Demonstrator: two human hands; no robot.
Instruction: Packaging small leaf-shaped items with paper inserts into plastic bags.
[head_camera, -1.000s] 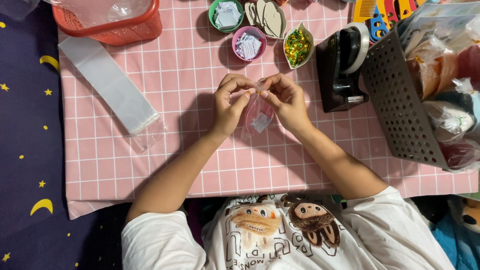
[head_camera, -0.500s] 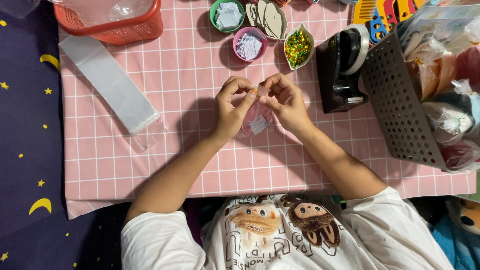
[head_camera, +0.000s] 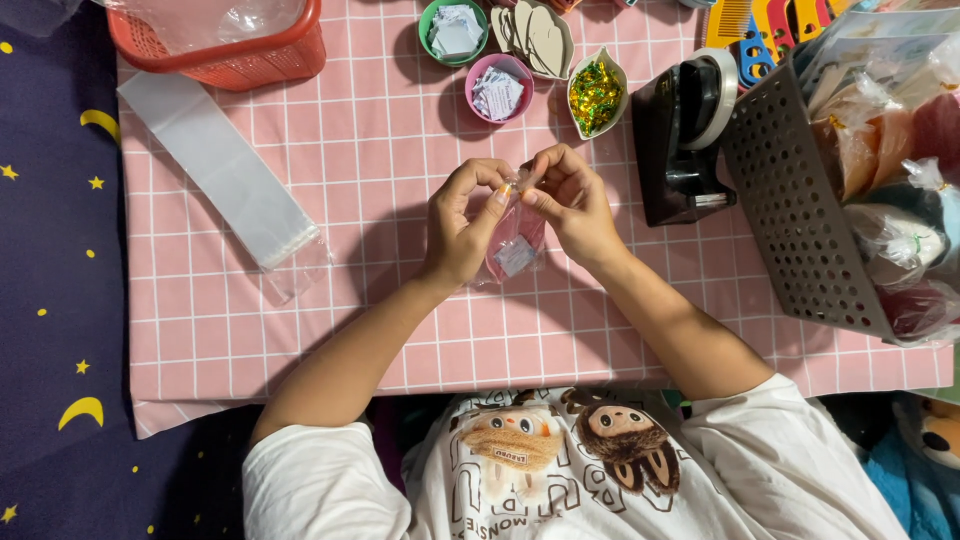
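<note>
Hands raised together over pink mat (head_camera: 400, 180): left hand (head_camera: 462, 228), right hand (head_camera: 570, 200) both pinching small clear bag (head_camera: 515, 245) top.

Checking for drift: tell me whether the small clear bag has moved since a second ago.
No. The small clear bag stays between both hands, same spot left of the black tape dispenser.

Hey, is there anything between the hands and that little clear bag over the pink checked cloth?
Nothing visible. The left hand and right hand both pinch the top of the small clear bag directly, above the pink cloth; the tape dispenser stands off to the right.
</note>
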